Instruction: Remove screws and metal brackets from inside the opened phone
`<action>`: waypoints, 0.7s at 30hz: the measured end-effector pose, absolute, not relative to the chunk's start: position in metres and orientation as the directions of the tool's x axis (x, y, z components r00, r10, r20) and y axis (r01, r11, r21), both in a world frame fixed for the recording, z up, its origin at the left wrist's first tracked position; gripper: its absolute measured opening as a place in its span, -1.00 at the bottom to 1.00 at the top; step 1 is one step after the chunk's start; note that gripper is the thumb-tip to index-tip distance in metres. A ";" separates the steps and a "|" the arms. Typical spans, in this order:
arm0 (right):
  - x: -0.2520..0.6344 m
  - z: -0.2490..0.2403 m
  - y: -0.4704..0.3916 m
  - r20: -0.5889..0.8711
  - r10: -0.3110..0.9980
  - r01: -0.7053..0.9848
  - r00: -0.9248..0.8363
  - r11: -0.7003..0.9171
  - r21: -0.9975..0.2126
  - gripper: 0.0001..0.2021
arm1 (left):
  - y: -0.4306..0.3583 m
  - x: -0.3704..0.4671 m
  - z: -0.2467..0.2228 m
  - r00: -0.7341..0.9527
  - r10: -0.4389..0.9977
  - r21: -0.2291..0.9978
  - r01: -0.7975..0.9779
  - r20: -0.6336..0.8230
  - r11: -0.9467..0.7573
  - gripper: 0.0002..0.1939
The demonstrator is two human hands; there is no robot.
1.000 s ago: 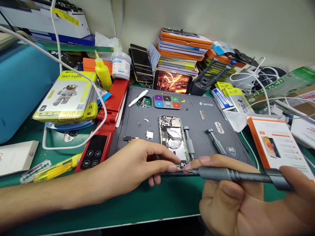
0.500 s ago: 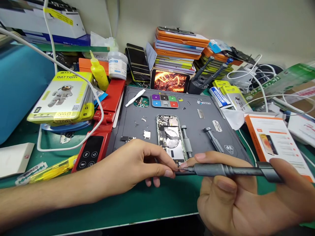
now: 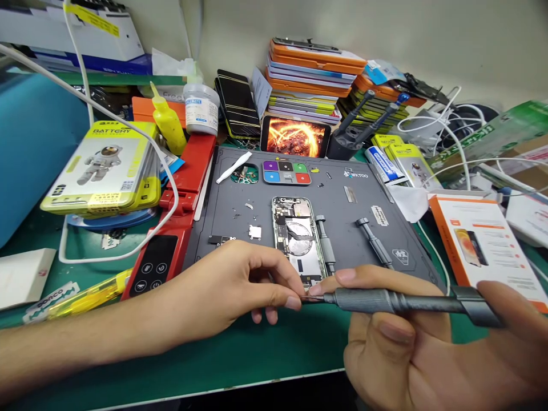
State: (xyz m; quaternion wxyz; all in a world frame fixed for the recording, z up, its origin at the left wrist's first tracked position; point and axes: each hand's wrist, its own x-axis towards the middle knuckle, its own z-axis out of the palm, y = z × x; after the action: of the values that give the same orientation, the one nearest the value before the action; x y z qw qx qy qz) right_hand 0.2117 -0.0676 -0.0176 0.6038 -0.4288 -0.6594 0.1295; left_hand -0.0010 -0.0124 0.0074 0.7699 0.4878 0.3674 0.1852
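- Holds a gray driver in the right hand, grip wrapped around the handle, with one finger stretched along the top and the thumb below.
- Points the thin tip left, at the near end of the open phone.
- Has the left hand at that same end, thumb and first finger bent near the tip.
- Cannot tell if the left grip is shut or pinching anything; too small to see.
- Has the open phone lying insides up on a dark mat, on a green counter.
- Has a short driver just right of the phone, and a third driver farther right.
- Has a white stick and a color case behind the phone.
- Has a lit phone standing behind the mat.
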 end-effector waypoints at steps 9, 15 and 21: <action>0.222 -0.021 -0.060 0.791 0.612 0.404 -0.020 0.728 -0.553 -0.30 | -0.012 0.000 0.007 0.660 0.644 0.896 0.103 -0.387 0.433 -0.90; 0.215 -0.017 -0.059 0.811 0.585 0.455 0.001 0.722 -0.521 -0.34 | -0.013 -0.001 0.005 0.662 0.645 0.896 0.091 -0.381 0.435 -0.90; 0.215 -0.010 -0.056 0.820 0.571 0.489 -0.026 0.723 -0.488 -0.36 | -0.013 -0.002 0.004 0.673 0.643 0.901 0.080 -0.364 0.427 -0.92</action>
State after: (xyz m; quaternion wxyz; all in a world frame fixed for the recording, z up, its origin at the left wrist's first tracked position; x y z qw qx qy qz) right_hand 0.2150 -0.0560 -0.0101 0.5914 -0.3705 -0.7153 0.0349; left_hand -0.0016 -0.0125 0.0043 0.7642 0.5027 0.3596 0.1843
